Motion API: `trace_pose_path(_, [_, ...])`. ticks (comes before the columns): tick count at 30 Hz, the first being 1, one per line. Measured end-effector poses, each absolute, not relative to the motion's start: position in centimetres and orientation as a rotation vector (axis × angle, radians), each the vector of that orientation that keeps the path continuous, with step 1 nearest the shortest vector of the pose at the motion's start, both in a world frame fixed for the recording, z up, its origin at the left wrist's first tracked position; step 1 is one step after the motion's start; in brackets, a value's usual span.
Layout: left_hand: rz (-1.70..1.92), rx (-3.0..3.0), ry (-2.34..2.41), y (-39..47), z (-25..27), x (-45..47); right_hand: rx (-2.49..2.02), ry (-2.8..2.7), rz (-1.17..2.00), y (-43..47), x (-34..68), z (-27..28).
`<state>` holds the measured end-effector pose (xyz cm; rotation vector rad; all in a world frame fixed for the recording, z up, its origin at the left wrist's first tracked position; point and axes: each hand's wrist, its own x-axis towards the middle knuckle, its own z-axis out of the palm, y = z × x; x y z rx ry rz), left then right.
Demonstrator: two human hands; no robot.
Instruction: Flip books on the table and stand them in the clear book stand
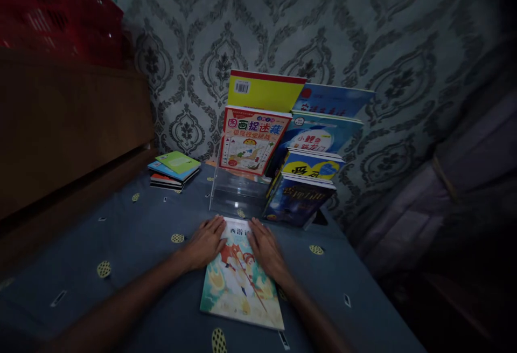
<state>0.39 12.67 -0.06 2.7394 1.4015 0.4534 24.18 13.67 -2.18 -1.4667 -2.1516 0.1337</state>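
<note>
Teal and cream colour the cover of the thin book [242, 293] that lies face up on the dark blue cloth [133, 245], between my hands and reaching back toward me. My left hand [208, 240] rests at its upper left corner and my right hand [266, 248] along its upper right edge; both are flat with fingers stretched out, and neither grips anything. Just beyond my fingertips stands a clear plastic rack [236, 196]. Ahead of my hands it holds a red picture book [254, 143] with a yellow book [264, 91] behind; ahead and to the right of my right hand, a dark blue book [297, 202] fronts a second row of upright books.

I judge the work well along: both rows stand upright with their covers toward me, while the book between my hands remains outside the rack. Beyond my left hand, off to the left, a small stack of books [175, 168] also lies outside it; whether that stack belongs with the others, I cannot tell.
</note>
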Motion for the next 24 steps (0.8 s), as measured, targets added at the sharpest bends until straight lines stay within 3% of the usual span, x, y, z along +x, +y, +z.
trace_pose_path(15, [0.392,2.756,1.409,12.8,0.5,0.3,-1.560,-2.193,0.167,12.4,25.4,-1.5])
trace_pose_path(24, [0.332,2.718,1.427,12.9,0.5,-0.1,-1.532,-2.326,0.242,5.4,25.2,-0.9])
